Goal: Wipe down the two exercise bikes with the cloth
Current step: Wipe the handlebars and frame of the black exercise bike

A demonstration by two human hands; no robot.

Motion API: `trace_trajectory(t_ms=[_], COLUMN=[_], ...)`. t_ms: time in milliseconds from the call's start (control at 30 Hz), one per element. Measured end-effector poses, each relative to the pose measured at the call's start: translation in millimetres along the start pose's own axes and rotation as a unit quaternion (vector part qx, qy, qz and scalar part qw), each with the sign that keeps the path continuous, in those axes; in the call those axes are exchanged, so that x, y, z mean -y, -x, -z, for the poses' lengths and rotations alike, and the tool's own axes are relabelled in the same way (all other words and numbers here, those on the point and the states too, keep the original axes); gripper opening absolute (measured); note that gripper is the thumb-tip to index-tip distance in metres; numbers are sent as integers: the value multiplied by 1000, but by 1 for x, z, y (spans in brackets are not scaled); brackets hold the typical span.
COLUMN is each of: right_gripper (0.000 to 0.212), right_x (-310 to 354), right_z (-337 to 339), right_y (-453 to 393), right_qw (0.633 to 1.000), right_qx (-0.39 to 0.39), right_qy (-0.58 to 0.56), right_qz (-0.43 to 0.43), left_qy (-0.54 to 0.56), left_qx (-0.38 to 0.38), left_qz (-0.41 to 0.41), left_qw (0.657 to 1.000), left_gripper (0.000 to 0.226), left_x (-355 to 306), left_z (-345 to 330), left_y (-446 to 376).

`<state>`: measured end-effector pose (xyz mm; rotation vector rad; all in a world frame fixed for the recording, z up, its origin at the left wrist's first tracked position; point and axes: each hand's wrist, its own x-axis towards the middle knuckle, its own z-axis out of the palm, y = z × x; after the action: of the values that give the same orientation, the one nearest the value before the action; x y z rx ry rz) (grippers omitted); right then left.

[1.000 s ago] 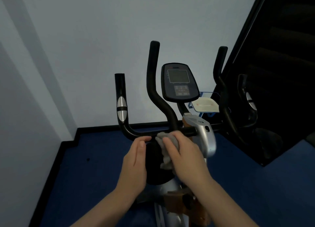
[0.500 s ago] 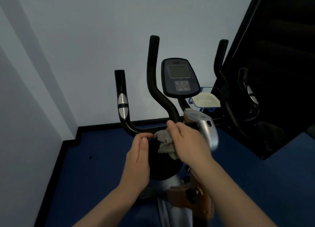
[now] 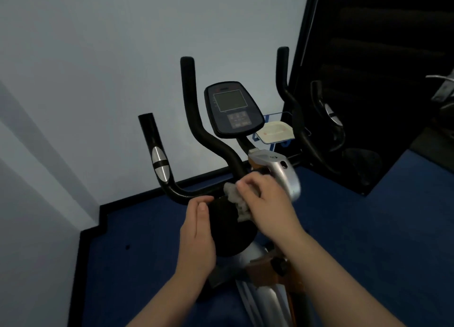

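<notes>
Right hand (image 3: 266, 204) pinches the cloth (image 3: 237, 200) against the handlebar (image 3: 196, 194) at frame centre; left hand (image 3: 197, 231) rests spread alongside. Risk: bunched cloth slipping off the curved bar, leaving patches unwiped.

Right hand (image 3: 266, 204) slid cloth (image 3: 235, 199) rightward along handlebar (image 3: 196, 194).

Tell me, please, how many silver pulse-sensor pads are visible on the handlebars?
2: the left sensor pad on the near-left grip, the right sensor pad on the far-right grip in shadow; others may be hidden.
</notes>
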<state>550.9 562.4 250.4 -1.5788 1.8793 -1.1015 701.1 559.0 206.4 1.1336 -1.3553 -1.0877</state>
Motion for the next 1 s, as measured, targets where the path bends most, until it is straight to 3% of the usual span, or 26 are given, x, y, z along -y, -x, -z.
trace_trajectory(t_ms=[100,233,400,600,767,900,1000], right_gripper=[24,26,36,35,47,47,50], right_x=[3,-10,4,-7,-2,-11,-16], right_z=[-9,-11,-14,-51,-28,-64,-66], right_y=[9,32,13,63,20,57,57], right_qw=[997,997,993,966,986,948,938], right_qx=[-13,-31,-56,-203,-139,-247,-256], right_qy=[81,-22,96,-115,-15,-158,-181], right_qz=[8,-66,-48,-109,-90,-121,-145], left_qy=[9,5,-5,-9,-4,-7,-12], left_qx=[9,25,54,63,63,56,52], left_qz=[-4,-4,-5,1,2,4,8], left_qw=[1000,1000,999,998,998,998,999], left_gripper=[37,39,32,30,30,34,33], left_x=[-1,-1,0,3,0,1,0], left_z=[0,1,5,7,5,4,4], left_y=[1,1,-3,-3,-4,-1,-2])
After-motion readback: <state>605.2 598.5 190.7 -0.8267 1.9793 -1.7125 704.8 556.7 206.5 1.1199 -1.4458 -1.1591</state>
